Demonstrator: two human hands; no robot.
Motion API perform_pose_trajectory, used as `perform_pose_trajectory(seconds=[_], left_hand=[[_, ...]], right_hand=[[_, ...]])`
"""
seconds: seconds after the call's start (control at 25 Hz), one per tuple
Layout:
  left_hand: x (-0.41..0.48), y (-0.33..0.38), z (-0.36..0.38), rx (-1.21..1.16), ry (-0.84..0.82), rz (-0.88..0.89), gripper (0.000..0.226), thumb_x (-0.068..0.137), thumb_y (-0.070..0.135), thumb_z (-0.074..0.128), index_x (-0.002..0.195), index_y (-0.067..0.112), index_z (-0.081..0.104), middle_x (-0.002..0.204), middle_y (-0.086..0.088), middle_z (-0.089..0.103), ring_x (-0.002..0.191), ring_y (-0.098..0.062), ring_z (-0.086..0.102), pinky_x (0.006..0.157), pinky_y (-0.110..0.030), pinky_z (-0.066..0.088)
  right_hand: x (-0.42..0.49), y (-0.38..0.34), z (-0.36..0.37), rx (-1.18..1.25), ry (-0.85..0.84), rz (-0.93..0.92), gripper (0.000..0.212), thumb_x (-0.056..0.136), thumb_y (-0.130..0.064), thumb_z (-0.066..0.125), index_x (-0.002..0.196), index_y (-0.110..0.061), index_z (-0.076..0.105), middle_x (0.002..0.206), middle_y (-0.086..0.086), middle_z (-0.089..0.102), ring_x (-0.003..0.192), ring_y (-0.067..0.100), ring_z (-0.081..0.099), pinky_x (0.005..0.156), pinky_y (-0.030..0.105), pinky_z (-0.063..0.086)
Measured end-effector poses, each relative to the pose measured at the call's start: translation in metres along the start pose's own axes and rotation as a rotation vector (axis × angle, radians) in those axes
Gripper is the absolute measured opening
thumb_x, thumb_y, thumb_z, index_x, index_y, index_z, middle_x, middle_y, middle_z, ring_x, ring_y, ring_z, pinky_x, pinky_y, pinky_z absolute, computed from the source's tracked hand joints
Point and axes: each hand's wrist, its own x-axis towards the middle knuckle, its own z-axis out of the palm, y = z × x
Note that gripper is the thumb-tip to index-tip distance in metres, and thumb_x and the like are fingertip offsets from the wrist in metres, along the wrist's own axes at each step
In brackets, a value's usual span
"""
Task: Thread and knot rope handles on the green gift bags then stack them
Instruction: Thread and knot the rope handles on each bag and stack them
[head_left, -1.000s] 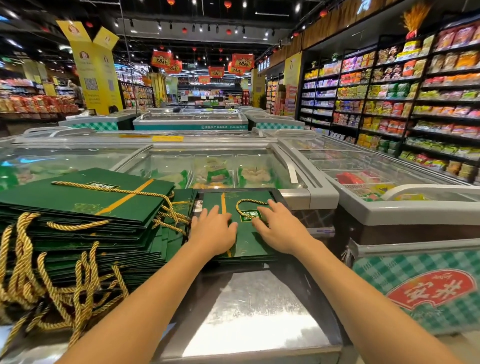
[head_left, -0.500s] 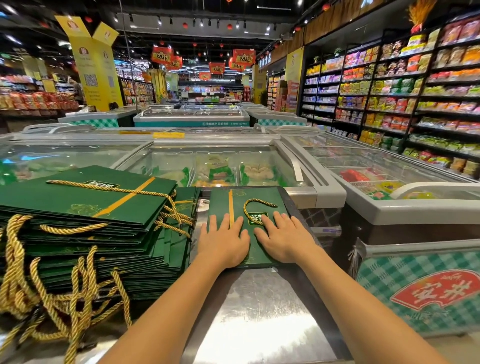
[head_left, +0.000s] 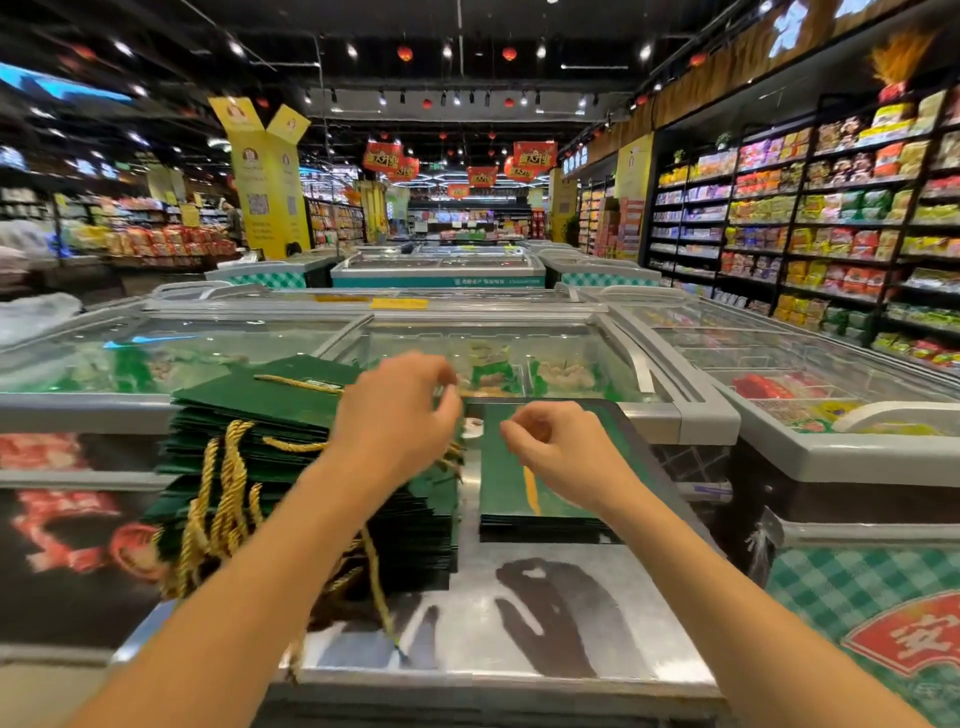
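Left hand (head_left: 395, 421), fingers curled, hovers over the right edge of the tall stack of green gift bags (head_left: 244, 410) at my 10 o'clock, whose gold rope handles (head_left: 228, 483) spill toward 7 o'clock. Right hand (head_left: 563, 457), fingers likewise curled, hangs above the low pile of bags (head_left: 509, 483) at 1 o'clock. I cannot tell through the blur whether either hand pinches anything (both piles lie on the steel counter (head_left: 649, 623)).

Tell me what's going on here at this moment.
A person at a metal counter is working on green gift bags. The left hand hovers over the tall stack with gold rope handles, the right hand over the short stack beside it. Both have curled fingers, but blur hides whether either holds a rope.
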Motion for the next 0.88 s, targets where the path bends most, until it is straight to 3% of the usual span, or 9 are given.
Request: perform_pose_trajectory(seconds=[0.12, 0.28, 0.4, 0.44, 0.48, 0.6, 0.72, 0.8, 0.88], left_hand=[[-0.005, -0.062, -0.048, 0.122, 0.068, -0.132, 0.022, 0.096, 0.034, 0.056, 0.110, 0.025, 0.070, 0.109, 0.002, 0.070, 0.097, -0.023, 0.064, 0.081, -0.040, 0.055], [-0.017, -0.131, -0.079, 0.266, 0.094, -0.333, 0.036, 0.093, 0.047, 0.061, 0.111, 0.017, 0.071, 0.111, -0.006, 0.071, 0.103, -0.031, 0.064, 0.087, -0.047, 0.054], [-0.027, -0.156, -0.080, 0.256, 0.044, -0.485, 0.053, 0.090, 0.062, 0.058, 0.088, 0.011, 0.069, 0.081, -0.007, 0.069, 0.086, -0.033, 0.066, 0.070, -0.039, 0.053], [-0.029, -0.160, -0.077, 0.200, 0.024, -0.504, 0.055, 0.089, 0.064, 0.058, 0.080, 0.011, 0.067, 0.072, -0.006, 0.066, 0.082, -0.033, 0.067, 0.069, -0.038, 0.053], [-0.030, -0.162, -0.074, 0.141, 0.022, -0.517, 0.054, 0.088, 0.065, 0.059, 0.084, 0.012, 0.071, 0.075, -0.006, 0.069, 0.086, -0.033, 0.068, 0.075, -0.041, 0.055], [-0.032, -0.158, -0.070, 0.047, 0.096, -0.570, 0.053, 0.086, 0.064, 0.063, 0.117, 0.021, 0.072, 0.112, -0.002, 0.072, 0.118, -0.033, 0.057, 0.101, -0.049, 0.042], [-0.039, -0.147, -0.066, 0.013, 0.127, -0.587, 0.049, 0.086, 0.063, 0.062, 0.119, 0.028, 0.071, 0.124, -0.002, 0.065, 0.129, -0.034, 0.040, 0.101, -0.049, 0.031], [-0.045, -0.136, -0.063, -0.042, 0.114, -0.578, 0.046, 0.086, 0.062, 0.062, 0.119, 0.030, 0.070, 0.126, -0.004, 0.062, 0.130, -0.033, 0.036, 0.101, -0.048, 0.029], [-0.051, -0.121, -0.060, -0.056, 0.100, -0.549, 0.046, 0.088, 0.061, 0.060, 0.121, 0.030, 0.069, 0.129, -0.003, 0.059, 0.131, -0.032, 0.034, 0.103, -0.047, 0.027]], right_hand=[[0.002, -0.038, 0.025, 0.163, -0.095, 0.057, 0.034, 0.097, -0.048, 0.060, 0.086, -0.019, 0.074, 0.078, -0.001, 0.076, 0.074, 0.014, 0.072, 0.074, 0.039, 0.059], [0.010, -0.066, 0.054, 0.258, -0.097, 0.229, 0.061, 0.093, -0.061, 0.061, 0.097, -0.002, 0.071, 0.088, 0.014, 0.076, 0.060, 0.016, 0.067, 0.057, 0.032, 0.052], [0.014, -0.078, 0.068, 0.266, -0.113, 0.352, 0.071, 0.088, -0.068, 0.061, 0.098, 0.002, 0.068, 0.082, 0.014, 0.073, 0.051, 0.014, 0.059, 0.052, 0.028, 0.042], [0.015, -0.079, 0.071, 0.271, -0.117, 0.369, 0.067, 0.088, -0.066, 0.064, 0.095, 0.000, 0.068, 0.076, 0.013, 0.068, 0.048, 0.014, 0.056, 0.048, 0.026, 0.040], [0.016, -0.079, 0.073, 0.294, -0.124, 0.383, 0.058, 0.088, -0.062, 0.066, 0.092, -0.004, 0.067, 0.074, 0.011, 0.062, 0.048, 0.014, 0.054, 0.045, 0.024, 0.036], [0.013, -0.072, 0.073, 0.398, -0.155, 0.446, 0.042, 0.089, -0.048, 0.074, 0.094, -0.009, 0.062, 0.079, 0.010, 0.054, 0.057, 0.017, 0.047, 0.047, 0.026, 0.033], [0.005, -0.064, 0.064, 0.587, -0.113, 0.543, 0.044, 0.086, -0.040, 0.080, 0.106, -0.003, 0.067, 0.085, 0.005, 0.057, 0.062, 0.014, 0.045, 0.055, 0.027, 0.041], [-0.006, -0.062, 0.055, 0.839, -0.053, 0.575, 0.043, 0.088, -0.025, 0.080, 0.120, -0.003, 0.062, 0.098, 0.005, 0.064, 0.066, 0.013, 0.055, 0.056, 0.023, 0.048], [-0.022, -0.061, 0.047, 1.104, 0.016, 0.599, 0.030, 0.091, -0.008, 0.074, 0.117, -0.005, 0.058, 0.104, 0.011, 0.070, 0.077, 0.017, 0.067, 0.059, 0.023, 0.055]])
